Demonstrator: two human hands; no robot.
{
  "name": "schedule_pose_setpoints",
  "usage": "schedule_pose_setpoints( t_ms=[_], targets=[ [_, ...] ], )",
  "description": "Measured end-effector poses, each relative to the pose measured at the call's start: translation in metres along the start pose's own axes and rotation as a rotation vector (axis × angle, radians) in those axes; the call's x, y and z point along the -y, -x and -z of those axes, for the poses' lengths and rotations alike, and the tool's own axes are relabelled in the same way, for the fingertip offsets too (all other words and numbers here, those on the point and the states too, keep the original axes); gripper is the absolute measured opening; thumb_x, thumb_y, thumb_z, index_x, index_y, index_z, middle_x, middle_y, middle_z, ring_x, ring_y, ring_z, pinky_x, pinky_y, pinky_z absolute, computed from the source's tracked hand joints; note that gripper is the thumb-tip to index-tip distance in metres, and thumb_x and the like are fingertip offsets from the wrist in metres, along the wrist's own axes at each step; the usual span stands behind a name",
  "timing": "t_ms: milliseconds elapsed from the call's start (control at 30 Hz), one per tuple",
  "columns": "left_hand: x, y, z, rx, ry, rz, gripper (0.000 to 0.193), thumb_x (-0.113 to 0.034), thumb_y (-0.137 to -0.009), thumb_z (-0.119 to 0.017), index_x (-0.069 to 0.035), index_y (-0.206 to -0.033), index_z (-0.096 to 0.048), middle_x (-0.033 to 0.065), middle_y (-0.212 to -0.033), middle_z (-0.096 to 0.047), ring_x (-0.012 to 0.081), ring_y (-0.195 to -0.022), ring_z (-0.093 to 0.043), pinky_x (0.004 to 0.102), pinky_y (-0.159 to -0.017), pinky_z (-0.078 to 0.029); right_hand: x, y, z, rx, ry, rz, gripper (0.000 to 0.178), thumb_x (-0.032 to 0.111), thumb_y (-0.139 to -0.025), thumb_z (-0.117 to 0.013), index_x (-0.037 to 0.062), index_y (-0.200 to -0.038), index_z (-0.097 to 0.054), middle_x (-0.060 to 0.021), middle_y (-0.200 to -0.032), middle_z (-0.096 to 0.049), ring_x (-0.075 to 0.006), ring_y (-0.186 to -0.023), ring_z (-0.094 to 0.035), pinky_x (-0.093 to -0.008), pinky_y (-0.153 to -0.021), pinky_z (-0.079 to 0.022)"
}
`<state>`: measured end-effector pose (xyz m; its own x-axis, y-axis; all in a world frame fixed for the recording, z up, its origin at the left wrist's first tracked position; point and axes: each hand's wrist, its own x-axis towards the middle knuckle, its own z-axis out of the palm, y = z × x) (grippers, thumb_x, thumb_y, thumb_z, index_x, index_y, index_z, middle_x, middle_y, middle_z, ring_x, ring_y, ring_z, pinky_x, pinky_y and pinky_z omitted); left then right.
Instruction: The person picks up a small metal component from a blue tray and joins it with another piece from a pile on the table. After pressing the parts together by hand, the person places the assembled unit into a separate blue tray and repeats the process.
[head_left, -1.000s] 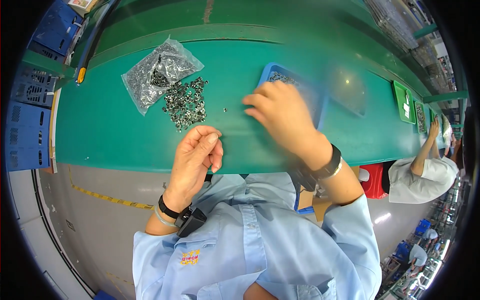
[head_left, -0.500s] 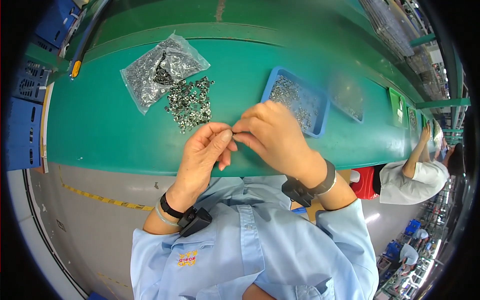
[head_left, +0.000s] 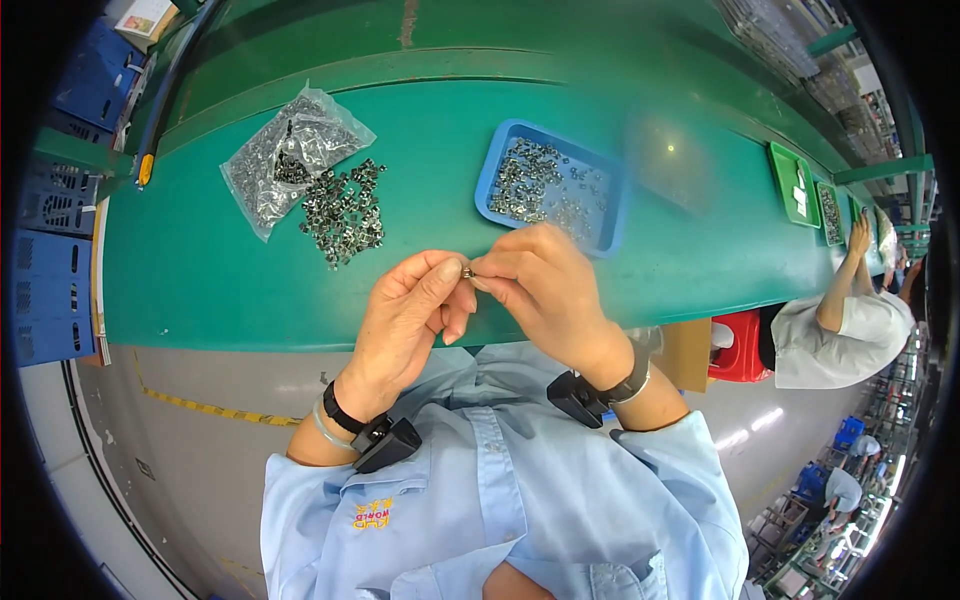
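Note:
My left hand [head_left: 412, 305] and my right hand [head_left: 548, 285] meet above the near edge of the green table. Both pinch one small metal part [head_left: 467, 272] between thumb and fingertips; its exact kind is too small to tell. Beyond my left hand lies a loose pile of small shiny metal parts [head_left: 345, 215]. It spills from the mouth of a clear plastic bag [head_left: 262, 165] full of similar pieces. Past my right hand sits a blue tray [head_left: 487, 180] with many small metal parts in it, heaped at its left side.
The green table [head_left: 160, 290] runs across the view. A green tray [head_left: 790, 180] stands far right, near a co-worker in a white top [head_left: 835, 345] on a red stool [head_left: 740, 345]. Blue crates [head_left: 50, 290] are stacked at the left. An orange-tipped tool [head_left: 146, 170] hangs at the table's left.
The view has shifted, so the blue tray, bag and pile appear further left. My hands still pinch the small metal part together, which now shows more clearly between the fingertips.

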<state>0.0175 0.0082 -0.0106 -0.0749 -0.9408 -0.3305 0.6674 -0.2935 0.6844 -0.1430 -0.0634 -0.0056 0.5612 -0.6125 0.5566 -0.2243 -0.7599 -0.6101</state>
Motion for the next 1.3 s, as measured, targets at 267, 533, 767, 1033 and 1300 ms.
schedule_pose_setpoints(
  t_ms=[267,533,767,1033,1300],
  targets=[
    [0.007,-0.003,-0.010,0.034,-0.021,-0.036,0.014,-0.018,-0.091,-0.056,-0.004,-0.095,-0.056,0.0039,-0.074,-0.059,0.0092,-0.054,-0.050,0.0204,-0.046,-0.037,-0.002,0.013,0.002,-0.062,-0.030,-0.028,0.019,0.005,-0.070,-0.072,0.0073,-0.087,-0.064,-0.0060,-0.083,-0.059,-0.0223,-0.076,-0.058,-0.0314,-0.061,-0.047],
    [0.019,-0.008,-0.012,0.144,0.181,-0.008,0.013,-0.017,-0.090,-0.057,-0.006,-0.094,-0.053,0.0040,-0.070,-0.057,0.0110,-0.052,-0.049,0.0237,-0.045,-0.035,0.000,0.024,-0.002,-0.141,-0.161,-0.073,0.016,0.003,-0.073,-0.070,0.0048,-0.087,-0.064,-0.0081,-0.086,-0.060,-0.0216,-0.076,-0.059,-0.0312,-0.064,-0.048],
    [0.024,-0.008,-0.014,0.208,0.179,-0.042,0.012,-0.017,-0.090,-0.057,-0.006,-0.094,-0.052,0.0025,-0.067,-0.055,0.0103,-0.051,-0.048,0.0238,-0.045,-0.034,0.000,0.027,-0.003,-0.196,-0.230,-0.057,0.020,0.000,-0.070,-0.068,0.0054,-0.088,-0.061,-0.0066,-0.084,-0.060,-0.0221,-0.070,-0.059,-0.0312,-0.057,-0.048],
    [0.009,-0.007,-0.016,0.023,-0.164,-0.037,0.012,-0.017,-0.092,-0.055,-0.005,-0.089,-0.052,0.0015,-0.065,-0.052,0.0085,-0.050,-0.046,0.0211,-0.045,-0.034,-0.011,0.020,0.006,-0.078,-0.056,0.013,0.018,0.005,-0.073,-0.069,0.0055,-0.090,-0.062,-0.0068,-0.085,-0.060,-0.0242,-0.078,-0.058,-0.0331,-0.068,-0.048],
    [0.007,-0.003,-0.020,0.077,0.036,-0.008,0.017,-0.022,-0.093,-0.053,-0.005,-0.088,-0.053,0.0019,-0.067,-0.053,0.0092,-0.050,-0.045,0.0224,-0.044,-0.033,-0.001,0.022,0.001,-0.126,-0.258,-0.138,0.016,0.004,-0.075,-0.069,0.0061,-0.090,-0.061,-0.0059,-0.086,-0.061,-0.0226,-0.080,-0.058,-0.0326,-0.069,-0.047]
  ],
)
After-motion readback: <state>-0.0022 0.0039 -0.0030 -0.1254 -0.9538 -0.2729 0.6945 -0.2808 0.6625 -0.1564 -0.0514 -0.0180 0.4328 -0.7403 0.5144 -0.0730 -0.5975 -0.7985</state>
